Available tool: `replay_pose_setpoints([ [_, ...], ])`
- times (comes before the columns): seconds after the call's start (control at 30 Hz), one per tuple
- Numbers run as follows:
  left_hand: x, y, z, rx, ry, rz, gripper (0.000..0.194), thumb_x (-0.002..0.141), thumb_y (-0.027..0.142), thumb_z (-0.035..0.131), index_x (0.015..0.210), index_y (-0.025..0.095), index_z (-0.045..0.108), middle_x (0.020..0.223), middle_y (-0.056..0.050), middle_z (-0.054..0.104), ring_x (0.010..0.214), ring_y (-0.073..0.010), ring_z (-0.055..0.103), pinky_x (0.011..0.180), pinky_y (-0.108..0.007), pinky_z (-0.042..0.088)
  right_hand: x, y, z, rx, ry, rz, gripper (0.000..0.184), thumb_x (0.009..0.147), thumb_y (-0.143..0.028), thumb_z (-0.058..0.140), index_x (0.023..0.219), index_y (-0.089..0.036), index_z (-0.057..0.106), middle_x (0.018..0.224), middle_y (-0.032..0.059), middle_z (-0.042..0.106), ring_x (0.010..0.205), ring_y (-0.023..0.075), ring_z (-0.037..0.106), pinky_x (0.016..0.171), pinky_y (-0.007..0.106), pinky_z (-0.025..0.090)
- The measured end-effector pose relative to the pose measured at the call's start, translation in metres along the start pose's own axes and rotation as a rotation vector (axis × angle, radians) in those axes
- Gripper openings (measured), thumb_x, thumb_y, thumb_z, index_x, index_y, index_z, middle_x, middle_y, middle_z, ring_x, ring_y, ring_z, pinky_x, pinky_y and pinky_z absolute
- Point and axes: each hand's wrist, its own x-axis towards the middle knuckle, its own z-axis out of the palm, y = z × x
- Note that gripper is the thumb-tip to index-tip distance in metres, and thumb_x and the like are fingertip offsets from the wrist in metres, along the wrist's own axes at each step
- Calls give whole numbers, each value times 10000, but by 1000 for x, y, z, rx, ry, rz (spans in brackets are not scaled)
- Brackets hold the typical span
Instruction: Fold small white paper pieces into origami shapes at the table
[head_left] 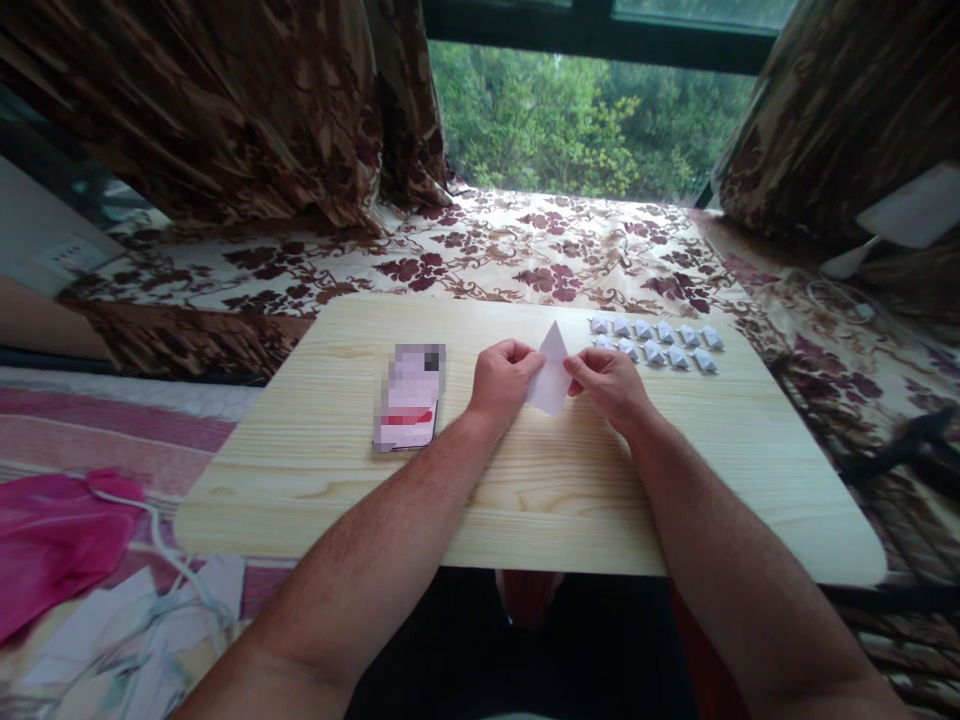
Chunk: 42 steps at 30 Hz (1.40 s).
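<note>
Between my two hands is a folded piece of white paper (553, 378), its pointed end facing away from me. My left hand (504, 378) pinches its left edge. On the right edge, the thumb and fingers of my right hand (609, 382) are closed. The paper is above the light wooden table (525, 480); whether it touches the wood I cannot tell. Just beyond my right hand, several small folded white paper pieces (654, 352) stand in two rows, some partly hidden by that hand.
A phone (409, 395), blurred out, lies on the table left of my hands. Flower-patterned cloth (555, 240) covers the ledge below the window. At lower left are a pink cloth (60, 540), white cables and loose paper sheets (90, 625). A white lamp (911, 210) stands at right.
</note>
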Motion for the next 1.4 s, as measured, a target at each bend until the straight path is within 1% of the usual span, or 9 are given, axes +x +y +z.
replay_pose_setpoints([
  [0.27,0,1,0,7,31,8,172,681,305,702,639,153,633,598,15,568,562,-108,474,521,-232,360,-2,-2,1,-20,10,-3,374,814,-478,684,635,-154,632,550,23,646,482,110,561,489,220,426],
  [0.43,0,2,0,-5,43,5,162,682,297,696,645,153,634,596,19,561,559,-105,468,517,-230,357,-1,-3,0,-60,-27,3,404,824,-489,669,604,-152,635,556,34,651,495,113,568,496,222,430],
  [0.57,0,2,0,0,44,2,161,681,294,698,644,151,635,601,19,563,565,-102,468,527,-227,359,-1,-4,-1,-42,-13,-13,401,821,-492,676,608,-154,635,553,29,646,495,114,567,501,224,436],
  [0.63,-1,2,0,-1,29,-7,161,681,298,700,650,152,638,605,17,570,566,-104,476,527,-227,360,-1,-3,-1,-30,-18,-15,406,817,-507,682,622,-154,640,563,26,646,510,116,573,507,223,439],
  [0.7,-2,2,0,-14,-12,-19,170,686,310,702,662,154,641,608,14,580,564,-109,486,523,-228,362,-1,-2,-1,-3,-33,-18,417,814,-528,684,630,-157,639,572,17,635,521,114,566,512,223,442],
  [0.83,-5,0,2,-39,-80,-16,203,698,346,709,670,157,638,602,16,579,555,-108,484,516,-228,356,0,2,0,54,-57,-19,459,814,-567,672,602,-165,608,563,0,592,510,108,524,492,227,420],
  [1.07,-4,-2,2,-40,-93,-13,213,698,355,720,671,157,647,614,11,590,566,-109,489,528,-230,358,0,3,0,46,-80,-14,481,814,-599,663,611,-166,613,564,-1,580,511,111,514,487,230,405],
  [1.27,-3,-2,0,-42,-77,-15,221,692,365,730,677,159,650,620,5,598,572,-116,495,533,-235,365,-1,3,0,26,-145,48,564,785,-706,623,621,-166,632,589,30,622,522,136,542,500,248,438],
  [1.4,-3,-2,0,-36,-69,4,223,706,366,724,682,157,649,621,8,593,569,-113,490,534,-237,367,0,3,0,21,-132,46,574,777,-713,626,617,-162,644,568,31,619,501,131,537,486,241,421],
])
